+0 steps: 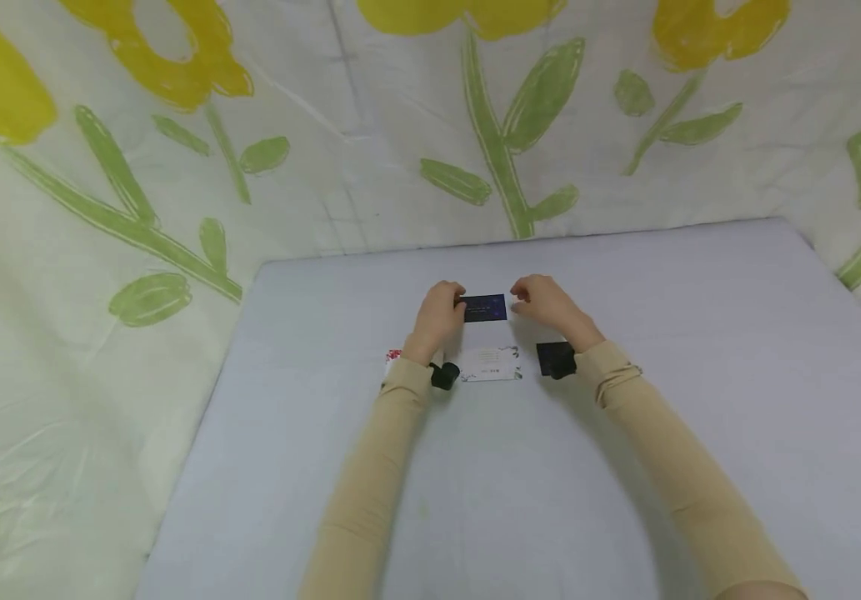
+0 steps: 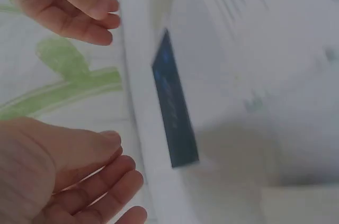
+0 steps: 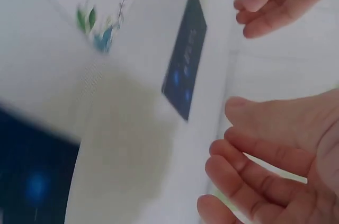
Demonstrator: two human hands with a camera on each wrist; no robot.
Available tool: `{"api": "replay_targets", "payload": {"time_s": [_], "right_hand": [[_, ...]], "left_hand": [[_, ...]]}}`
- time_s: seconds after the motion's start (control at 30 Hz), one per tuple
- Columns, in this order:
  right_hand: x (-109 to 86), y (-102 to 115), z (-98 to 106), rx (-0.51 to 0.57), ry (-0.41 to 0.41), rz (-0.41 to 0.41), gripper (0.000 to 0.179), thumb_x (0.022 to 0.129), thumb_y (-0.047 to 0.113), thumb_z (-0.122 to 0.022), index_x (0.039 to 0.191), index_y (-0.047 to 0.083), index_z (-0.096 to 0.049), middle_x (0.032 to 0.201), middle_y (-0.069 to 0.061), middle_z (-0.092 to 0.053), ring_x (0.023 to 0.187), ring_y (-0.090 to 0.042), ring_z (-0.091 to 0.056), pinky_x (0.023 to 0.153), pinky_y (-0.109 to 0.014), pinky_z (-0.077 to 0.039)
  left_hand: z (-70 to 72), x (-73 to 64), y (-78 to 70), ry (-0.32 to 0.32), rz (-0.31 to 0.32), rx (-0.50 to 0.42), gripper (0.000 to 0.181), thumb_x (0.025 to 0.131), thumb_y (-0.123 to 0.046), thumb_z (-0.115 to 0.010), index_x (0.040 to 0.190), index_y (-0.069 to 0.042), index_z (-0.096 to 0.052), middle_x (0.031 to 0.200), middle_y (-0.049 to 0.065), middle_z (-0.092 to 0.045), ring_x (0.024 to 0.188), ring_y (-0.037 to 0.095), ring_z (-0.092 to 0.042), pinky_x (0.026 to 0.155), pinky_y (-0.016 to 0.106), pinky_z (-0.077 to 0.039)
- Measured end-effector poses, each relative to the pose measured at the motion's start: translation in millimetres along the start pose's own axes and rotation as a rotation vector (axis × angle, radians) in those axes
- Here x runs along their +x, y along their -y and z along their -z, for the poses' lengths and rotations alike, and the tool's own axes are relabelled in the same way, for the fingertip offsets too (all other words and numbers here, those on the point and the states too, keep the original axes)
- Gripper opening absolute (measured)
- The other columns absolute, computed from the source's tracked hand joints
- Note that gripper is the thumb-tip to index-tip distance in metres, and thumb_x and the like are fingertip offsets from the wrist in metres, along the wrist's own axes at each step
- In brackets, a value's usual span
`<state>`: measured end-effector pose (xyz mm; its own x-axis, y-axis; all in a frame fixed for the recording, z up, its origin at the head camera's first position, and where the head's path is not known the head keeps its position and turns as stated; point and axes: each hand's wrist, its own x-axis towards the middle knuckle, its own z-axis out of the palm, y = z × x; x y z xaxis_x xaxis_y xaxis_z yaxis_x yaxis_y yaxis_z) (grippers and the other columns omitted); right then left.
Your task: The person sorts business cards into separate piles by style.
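Observation:
A dark blue card with small print (image 1: 485, 307) lies flat on the table between the two hands. My left hand (image 1: 441, 312) hovers at its left end with fingers loosely bent, and in the left wrist view that hand (image 2: 79, 176) looks apart from the card (image 2: 175, 113). On the other side, my right hand (image 1: 545, 302) is held off the card's right end, fingers relaxed and holding nothing. In front of the hands lies a white card with leafy corners (image 1: 492, 364). Another dark card (image 1: 548, 353) is partly hidden by the right wrist.
A white card with red flowers (image 1: 393, 356) is mostly covered by the left wrist. The pale table (image 1: 325, 467) meets a hanging cloth (image 1: 400, 200) printed with yellow flowers along its back edge. Black cameras sit under both wrists.

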<state>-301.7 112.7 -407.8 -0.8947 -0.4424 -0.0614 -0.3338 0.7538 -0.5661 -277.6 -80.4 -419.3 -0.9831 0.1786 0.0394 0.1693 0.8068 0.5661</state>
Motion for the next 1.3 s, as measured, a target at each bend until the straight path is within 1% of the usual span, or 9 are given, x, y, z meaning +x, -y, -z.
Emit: {"api": "replay_targets", "payload": {"time_s": [0.23,0.37,0.5,0.67,0.87,1.0,1.07,1.17,1.3], "right_hand": [[22.2,11.0,-16.4,-0.179,0.059,0.01,0.046,0.086,0.014,-0.064,0.122,-0.01,-0.052,0.118,-0.027,-0.05,0.11,-0.039,-0.046,0.093,-0.048,-0.039],[27.6,9.7,-25.4,-0.252,0.082,0.01,0.049,0.086,0.019,-0.064,0.126,-0.008,-0.051,0.123,-0.026,-0.046,0.114,-0.04,-0.043,0.092,-0.05,-0.04],[28.2,7.1,-30.2,-0.264,0.09,0.013,0.048,0.087,0.019,-0.063,0.127,-0.006,-0.051,0.124,-0.025,-0.045,0.113,-0.039,-0.042,0.089,-0.051,-0.04],[25.9,6.8,-28.7,-0.235,0.061,0.018,0.045,0.085,0.019,-0.065,0.121,-0.005,-0.055,0.12,-0.024,-0.047,0.11,-0.038,-0.043,0.087,-0.052,-0.04],[22.0,4.3,-24.2,-0.157,0.063,-0.016,0.045,0.079,0.018,-0.072,0.116,-0.005,-0.057,0.116,-0.023,-0.048,0.107,-0.036,-0.043,0.089,-0.051,-0.038],[18.3,-0.1,-22.3,-0.106,0.065,-0.037,0.047,0.076,0.017,-0.075,0.113,-0.004,-0.055,0.111,-0.022,-0.05,0.102,-0.035,-0.046,0.089,-0.048,-0.039],[15.6,-2.5,-21.5,-0.071,0.05,-0.035,0.045,0.076,0.013,-0.075,0.111,-0.004,-0.053,0.11,-0.022,-0.052,0.1,-0.034,-0.049,0.088,-0.047,-0.04],[10.3,-8.1,-20.9,0.014,-0.014,-0.019,0.034,0.078,0.005,-0.07,0.105,-0.006,-0.054,0.104,-0.023,-0.057,0.094,-0.034,-0.053,0.084,-0.045,-0.043],[-2.3,-19.9,-15.6,0.159,-0.133,-0.009,0.019,0.083,0.002,-0.063,0.098,-0.007,-0.057,0.093,-0.022,-0.06,0.085,-0.032,-0.055,0.076,-0.042,-0.044]], "left_hand": [[-6.2,12.4,16.1,0.115,-0.021,0.177,0.036,0.094,-0.009,-0.052,0.129,0.0,-0.05,0.129,0.015,-0.048,0.119,0.027,-0.046,0.099,0.037,-0.037],[-11.5,15.8,19.1,0.151,-0.026,0.254,0.041,0.094,-0.011,-0.051,0.134,-0.001,-0.045,0.133,0.015,-0.045,0.122,0.028,-0.042,0.1,0.041,-0.035],[-14.5,17.9,20.3,0.155,-0.027,0.311,0.043,0.094,-0.011,-0.051,0.135,-0.001,-0.044,0.133,0.015,-0.045,0.122,0.029,-0.042,0.099,0.043,-0.037],[-13.7,19.7,21.3,0.15,-0.043,0.331,0.04,0.092,-0.012,-0.054,0.131,-0.002,-0.05,0.129,0.013,-0.048,0.117,0.027,-0.045,0.095,0.043,-0.039],[-11.0,18.2,20.9,0.17,-0.048,0.291,0.038,0.091,-0.015,-0.057,0.127,-0.006,-0.053,0.126,0.012,-0.049,0.115,0.027,-0.045,0.094,0.042,-0.039],[-10.5,15.7,18.3,0.153,-0.056,0.187,0.037,0.087,-0.012,-0.063,0.123,-0.004,-0.054,0.123,0.014,-0.05,0.113,0.027,-0.047,0.096,0.041,-0.038],[-11.9,14.6,16.6,0.123,-0.071,0.104,0.036,0.085,-0.006,-0.065,0.118,-0.002,-0.055,0.118,0.015,-0.052,0.108,0.027,-0.05,0.094,0.039,-0.04],[-16.4,13.3,13.0,0.053,-0.111,-0.015,0.029,0.083,0.003,-0.063,0.111,0.002,-0.057,0.105,0.017,-0.056,0.095,0.027,-0.053,0.086,0.035,-0.043],[-23.0,11.1,2.1,-0.051,-0.165,-0.102,0.021,0.084,0.008,-0.056,0.104,0.003,-0.06,0.089,0.016,-0.056,0.08,0.024,-0.051,0.073,0.031,-0.043]]}}
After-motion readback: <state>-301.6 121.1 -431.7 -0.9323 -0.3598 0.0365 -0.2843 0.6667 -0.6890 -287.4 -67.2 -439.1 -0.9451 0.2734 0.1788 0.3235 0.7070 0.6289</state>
